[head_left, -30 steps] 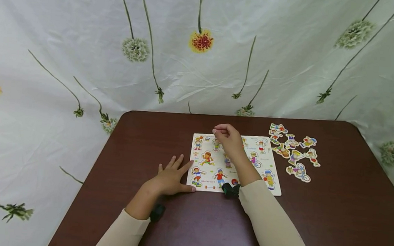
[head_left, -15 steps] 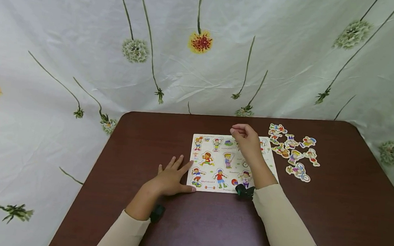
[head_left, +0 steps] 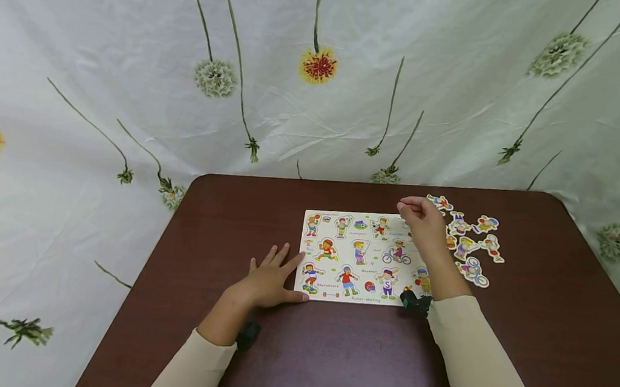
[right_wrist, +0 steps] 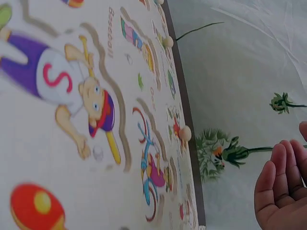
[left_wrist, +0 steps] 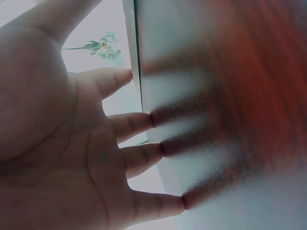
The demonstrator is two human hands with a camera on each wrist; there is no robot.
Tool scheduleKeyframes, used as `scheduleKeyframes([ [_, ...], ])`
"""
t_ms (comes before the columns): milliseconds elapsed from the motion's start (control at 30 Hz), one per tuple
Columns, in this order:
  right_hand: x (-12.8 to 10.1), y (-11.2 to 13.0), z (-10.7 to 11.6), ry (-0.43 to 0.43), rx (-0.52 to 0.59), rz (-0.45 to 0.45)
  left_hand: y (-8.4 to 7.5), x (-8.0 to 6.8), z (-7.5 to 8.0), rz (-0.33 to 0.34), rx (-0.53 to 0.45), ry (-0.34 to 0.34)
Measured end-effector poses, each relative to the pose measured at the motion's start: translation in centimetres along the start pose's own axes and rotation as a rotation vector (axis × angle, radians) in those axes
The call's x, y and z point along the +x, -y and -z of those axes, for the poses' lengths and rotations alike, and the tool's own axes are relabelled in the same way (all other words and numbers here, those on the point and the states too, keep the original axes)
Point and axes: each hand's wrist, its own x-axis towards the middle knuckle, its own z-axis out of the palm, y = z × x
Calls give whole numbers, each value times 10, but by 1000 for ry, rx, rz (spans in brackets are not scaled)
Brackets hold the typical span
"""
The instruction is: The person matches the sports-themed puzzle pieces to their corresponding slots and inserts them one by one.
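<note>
In the head view a white puzzle board [head_left: 335, 271], printed with cartoon children doing sports, lies on the table. My left hand [head_left: 269, 281] has its fingers spread on the table, index fingertip and thumb at the board's left edge. Its fingertips [left_wrist: 176, 203] rest on the dark tabletop in the left wrist view. My right hand [head_left: 424, 227] is over the board's far right corner, fingers loosely bent, with nothing seen in them. Beyond it lie several cut-out figure pieces [head_left: 467, 246]. Round knobs [right_wrist: 185, 133] stand up from the board in the right wrist view.
The dark brown table [head_left: 539, 333] ends at a far edge in front of a white flower-patterned cloth [head_left: 348, 123]. A cyclist piece [head_left: 473, 272] lies nearest of the loose pieces. A small black wrist camera [head_left: 415, 303] sits low over the board's front edge.
My right hand has moved right across the board, from its top middle to its far right corner beside the loose pieces, uncovering printed figures. My left hand has stayed put.
</note>
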Motion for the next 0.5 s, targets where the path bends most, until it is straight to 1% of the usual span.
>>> scheduleKeyframes([
  [200,1,-10,23,-62,-62,-10,0,-1,2,-6,-5,5],
  [300,0,-15,34,-96,-93,-41,0,-1,3,-8,-10,8],
  [367,-2,-19,42,-106,-106,-64,0,-2,3,-9,-11,11],
  [433,-4,-22,50,-111,-141,-86,0,-2,3,-11,-9,13],
  [500,-5,-24,58,-96,-168,-99,0,-2,4,-11,-6,12],
])
